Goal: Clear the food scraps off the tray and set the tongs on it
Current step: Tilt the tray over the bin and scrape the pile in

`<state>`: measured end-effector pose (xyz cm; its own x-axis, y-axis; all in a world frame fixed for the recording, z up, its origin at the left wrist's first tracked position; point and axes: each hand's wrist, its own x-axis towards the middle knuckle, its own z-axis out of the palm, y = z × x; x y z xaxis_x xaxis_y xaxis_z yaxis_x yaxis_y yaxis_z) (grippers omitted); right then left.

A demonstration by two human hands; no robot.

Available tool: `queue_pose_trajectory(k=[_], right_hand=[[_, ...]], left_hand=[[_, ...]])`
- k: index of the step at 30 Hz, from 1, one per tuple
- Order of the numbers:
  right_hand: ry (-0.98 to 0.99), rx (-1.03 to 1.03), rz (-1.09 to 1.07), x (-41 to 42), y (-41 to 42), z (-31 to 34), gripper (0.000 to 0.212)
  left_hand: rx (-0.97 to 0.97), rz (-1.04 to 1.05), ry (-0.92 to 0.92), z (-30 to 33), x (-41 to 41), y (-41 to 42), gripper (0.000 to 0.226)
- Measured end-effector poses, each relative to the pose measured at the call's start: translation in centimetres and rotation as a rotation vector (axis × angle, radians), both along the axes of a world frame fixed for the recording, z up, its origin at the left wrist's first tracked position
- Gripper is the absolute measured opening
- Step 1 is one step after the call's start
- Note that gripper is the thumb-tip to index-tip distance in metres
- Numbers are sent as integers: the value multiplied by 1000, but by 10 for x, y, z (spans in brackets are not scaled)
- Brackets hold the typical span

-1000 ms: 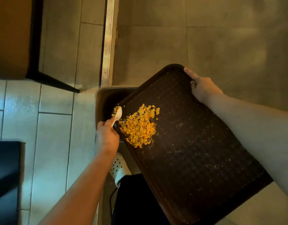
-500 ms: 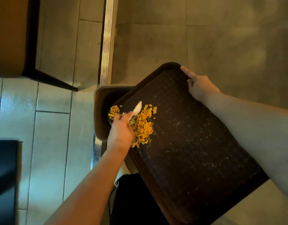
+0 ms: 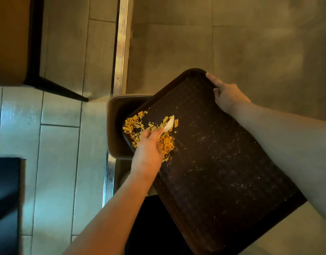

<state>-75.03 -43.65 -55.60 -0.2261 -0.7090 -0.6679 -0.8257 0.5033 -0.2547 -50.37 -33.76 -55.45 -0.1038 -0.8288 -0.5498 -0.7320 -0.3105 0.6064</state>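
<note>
I see the dark brown rectangular plastic tray (image 3: 223,162) tilted over the beige open bin (image 3: 112,126) — right hand (image 3: 226,96) grips its 12 o'clock rim. Left hand (image 3: 149,153) holds a white plastic spoon (image 3: 168,124) in the orange food scraps (image 3: 134,126) at the tray's 9 o'clock corner.

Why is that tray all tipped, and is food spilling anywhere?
The tray is tilted on purpose, its low corner over the bin. The left hand scrapes orange scraps toward that corner with a white tool; the right hand holds the far edge. No spill shows on the floor.
</note>
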Motion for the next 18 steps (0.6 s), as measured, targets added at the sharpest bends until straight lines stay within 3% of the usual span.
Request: queue_pose_trajectory(k=[9,14,18], right_hand=[[6,6,-2,3,0,5,53],[17,7,-7,4,-1,7,53],[11,14,11,2,1,6,53]], left_hand=[[44,84,-59,-13,13,-16,47],[82,178,-195,-19,53,-10,46],[33,183,-176,-18,64,1,45]])
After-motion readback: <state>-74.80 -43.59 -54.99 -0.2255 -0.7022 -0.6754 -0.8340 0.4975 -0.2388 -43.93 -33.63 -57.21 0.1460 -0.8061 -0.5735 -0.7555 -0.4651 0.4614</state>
